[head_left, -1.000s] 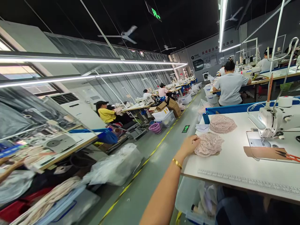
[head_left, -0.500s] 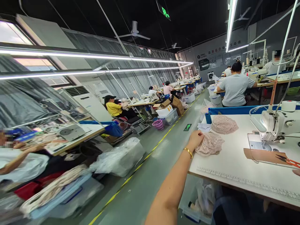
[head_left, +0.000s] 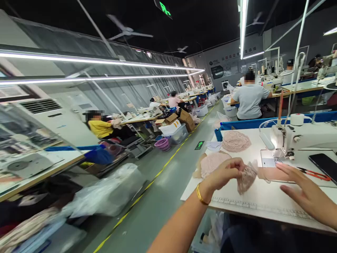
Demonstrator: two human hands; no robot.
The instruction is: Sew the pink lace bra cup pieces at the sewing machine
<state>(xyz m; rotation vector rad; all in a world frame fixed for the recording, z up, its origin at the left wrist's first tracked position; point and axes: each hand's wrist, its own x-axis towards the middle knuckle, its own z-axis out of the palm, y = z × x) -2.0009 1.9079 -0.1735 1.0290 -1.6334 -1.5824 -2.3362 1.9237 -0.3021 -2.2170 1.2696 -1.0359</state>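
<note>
My left hand (head_left: 226, 173), with a gold bracelet at the wrist, pinches a thin beige lace piece (head_left: 246, 180) above the white table (head_left: 226, 193). Beneath and left of that hand is a pile of lace pieces (head_left: 212, 163); a second pile (head_left: 236, 141) lies farther back. My right hand (head_left: 302, 191) is open and holds nothing, fingers stretched towards the needle area of a white sewing machine (head_left: 305, 137). Under its fingertips lies a flat tan piece (head_left: 271, 173). Orange-handled thread scissors (head_left: 316, 174) rest just behind this hand.
A black phone (head_left: 325, 166) lies at the right of the table. A printed ruler (head_left: 252, 203) runs along the front edge, and a blue thread cone (head_left: 218, 135) stands at the back left corner. Left of the table is an aisle with a yellow-black line (head_left: 155, 179). Co-workers sit farther off.
My left hand has moved right from the near lace pile, now with a lace piece in its pinch. My right hand has come into view from the right edge. The view has turned right.
</note>
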